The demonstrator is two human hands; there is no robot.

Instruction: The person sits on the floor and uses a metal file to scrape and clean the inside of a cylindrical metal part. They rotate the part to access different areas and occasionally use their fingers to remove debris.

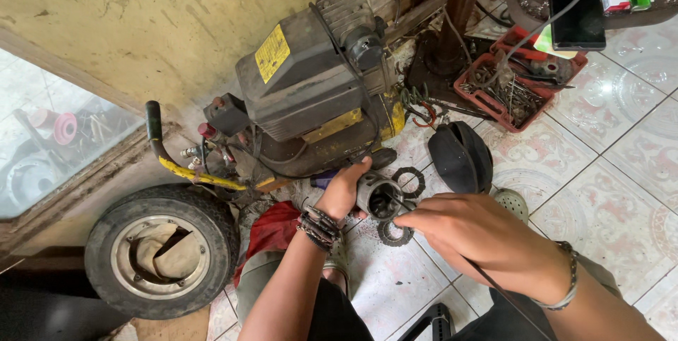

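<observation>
Patterned tile floor (621, 143) — grimy wall (141, 23).

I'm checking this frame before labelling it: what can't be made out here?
- Inside of the short grey metal cylinder: dark, too small.
- Thin tool tip in the right hand: fingers cover its handle.
- Left hand: palm side hidden.
- Red tray of metal parts: pieces too small, cable crosses.
</observation>
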